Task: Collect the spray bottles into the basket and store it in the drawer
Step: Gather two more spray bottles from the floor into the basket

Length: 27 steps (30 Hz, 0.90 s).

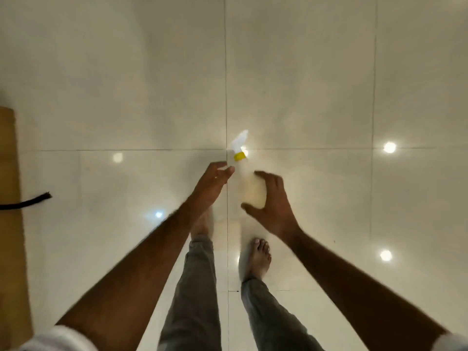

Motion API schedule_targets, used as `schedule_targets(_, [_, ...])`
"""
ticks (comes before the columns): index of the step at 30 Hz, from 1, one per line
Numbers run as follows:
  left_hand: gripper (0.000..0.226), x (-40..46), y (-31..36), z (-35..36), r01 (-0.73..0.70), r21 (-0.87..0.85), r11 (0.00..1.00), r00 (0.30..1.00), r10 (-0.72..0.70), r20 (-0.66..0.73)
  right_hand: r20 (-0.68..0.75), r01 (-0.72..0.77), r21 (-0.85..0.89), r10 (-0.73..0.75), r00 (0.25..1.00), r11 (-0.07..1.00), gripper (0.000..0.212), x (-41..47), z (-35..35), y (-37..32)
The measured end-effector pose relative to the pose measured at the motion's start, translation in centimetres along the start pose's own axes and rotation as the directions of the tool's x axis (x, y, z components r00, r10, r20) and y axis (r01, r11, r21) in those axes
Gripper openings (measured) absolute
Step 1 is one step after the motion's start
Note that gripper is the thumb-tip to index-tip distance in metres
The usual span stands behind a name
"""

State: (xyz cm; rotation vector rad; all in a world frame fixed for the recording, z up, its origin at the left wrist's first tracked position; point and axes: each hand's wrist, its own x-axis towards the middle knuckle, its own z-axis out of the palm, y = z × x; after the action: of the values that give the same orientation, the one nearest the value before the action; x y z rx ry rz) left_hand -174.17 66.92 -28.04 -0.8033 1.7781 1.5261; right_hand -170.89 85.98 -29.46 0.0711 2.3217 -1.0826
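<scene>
A pale translucent spray bottle [253, 192] with a yellow collar and a white trigger head is held above the floor, its head pointing away from me. My right hand [273, 201] wraps around the bottle's body from the right, fingers and thumb curled on it. My left hand [211, 182] is just left of the bottle's neck with its fingertips close to it, and it grips nothing. Motion blur softens the bottle and both hands. No basket or drawer is in view.
Glossy cream floor tiles [304, 84] with ceiling-light reflections fill the view. A brown wooden edge [8, 173] runs along the left, and a dark strap-like piece [27, 202] sticks out from it. My bare feet and grey trousers [197, 287] are below the hands.
</scene>
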Motion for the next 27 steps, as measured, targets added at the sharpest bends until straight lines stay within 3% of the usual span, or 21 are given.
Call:
schedule_targets(4, [0.038,-15.3,5.8,-2.1,0.007,-0.11,0.994,0.999,-0.012,-0.049,0.055,0.117,0.075,-0.121,0.991,0.99,0.088,-11.6,-4.8,-10.8])
schedule_targets(6, [0.036,-23.5,7.5,-3.6,-0.021,-0.172,0.985,0.992,0.0,-0.124,0.097,0.196,0.035,-0.199,0.975,0.98,0.091,-16.5,-7.2,-15.9])
schedule_targets(10, [0.02,-36.6,9.0,-6.9,-0.145,-0.226,0.963,0.953,0.074,-0.295,0.283,0.335,-0.016,-0.317,0.905,0.942,0.098,-23.7,-10.5,-23.8])
schedule_targets(15, [0.034,-51.5,5.9,-10.9,-0.319,-0.315,0.894,0.84,0.112,-0.531,0.566,0.477,0.098,-0.443,0.695,0.873,0.086,-31.4,-9.8,-33.5])
schedule_targets(19, [0.032,-63.0,-1.2,-13.7,-0.457,-0.33,0.826,0.728,0.135,-0.672,0.83,0.422,0.184,-0.37,0.416,0.888,0.073,-38.7,-4.9,-40.4])
schedule_targets(22, [0.028,-69.2,-6.0,-14.5,-0.529,-0.339,0.778,0.686,0.157,-0.71,0.922,0.393,0.174,-0.29,0.256,0.903,0.049,-43.8,-1.3,-43.6])
schedule_targets(25, [0.03,-78.1,-14.5,-13.9,-0.625,-0.316,0.714,0.564,0.133,-0.815,0.949,0.409,0.17,-0.261,0.177,0.896,0.036,-53.2,5.2,-45.3])
schedule_targets(27, [0.053,-83.6,-20.9,-12.2,-0.632,-0.285,0.721,0.472,0.066,-0.879,0.96,0.435,0.164,-0.244,0.135,0.885,0.036,-60.0,9.7,-45.4])
